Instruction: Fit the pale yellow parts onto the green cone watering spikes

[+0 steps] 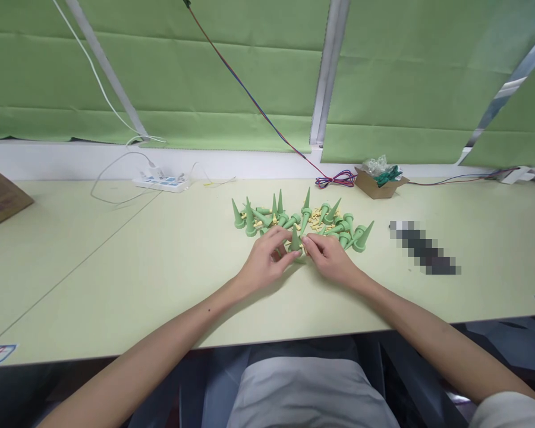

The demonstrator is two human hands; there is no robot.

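Note:
My left hand (271,257) is closed around a green plastic spike (295,242), which stands point up with a round collar at its base. My right hand (329,255) is pinched shut right beside the spike's collar. What sits between those fingertips is too small and too covered to make out. Just beyond both hands lies a loose pile of similar green spikes (249,220), some upright and others on their sides. Small yellow plastic pieces (316,220) are scattered among them.
A small cardboard box (378,185) with clear plastic and green material stands behind the pile. Beside it lies a coiled red and blue cable (336,179). A white power strip (163,182) is at the back left. A blurred dark object (425,248) lies right.

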